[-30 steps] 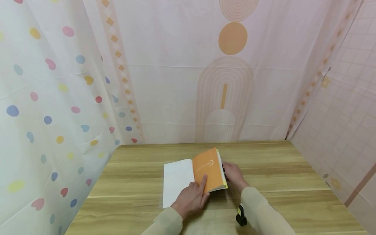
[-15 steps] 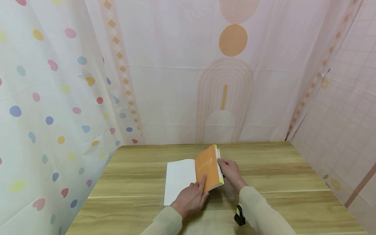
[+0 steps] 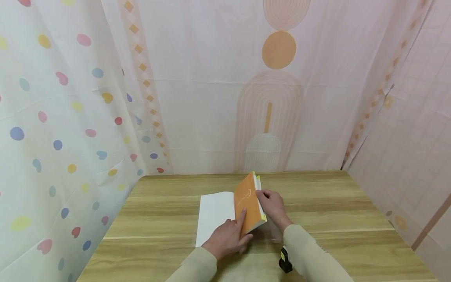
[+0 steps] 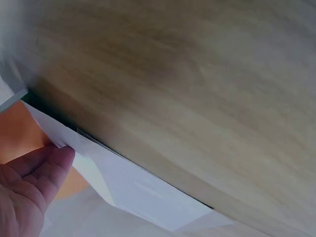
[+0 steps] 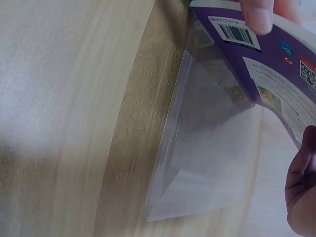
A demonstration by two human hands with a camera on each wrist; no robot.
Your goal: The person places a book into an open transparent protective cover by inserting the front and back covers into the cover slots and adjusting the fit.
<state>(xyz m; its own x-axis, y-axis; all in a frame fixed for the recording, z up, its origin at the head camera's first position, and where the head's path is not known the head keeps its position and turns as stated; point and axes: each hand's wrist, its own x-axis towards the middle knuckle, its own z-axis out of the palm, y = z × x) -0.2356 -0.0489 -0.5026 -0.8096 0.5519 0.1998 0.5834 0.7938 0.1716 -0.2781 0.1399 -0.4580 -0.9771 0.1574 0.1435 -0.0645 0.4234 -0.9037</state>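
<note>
An open book (image 3: 246, 205) stands half-raised on the table, its orange page facing up-left and a white leaf (image 3: 215, 215) lying flat to the left. My left hand (image 3: 227, 239) holds it near the bottom of the fold, index finger along the orange page, thumb at the lower edge. At the outer edge, my right hand (image 3: 273, 205) grips the raised pages and cover. The right wrist view shows the purple back cover (image 5: 237, 61) with a barcode, a fingertip pressing on it. Below it spreads a clear plastic sleeve (image 5: 207, 153), away from the back cover along much of its length.
A wood-grain table (image 3: 158, 219) lies under the book. Patterned curtains (image 3: 197, 117) hang behind and at both sides. A small black and yellow object (image 3: 285, 262) sits beside the right sleeve.
The right hand has moved slightly left and tilted the book's right part more steeply upright. The left hand stays at the fold, its thumb now stretched further out.
</note>
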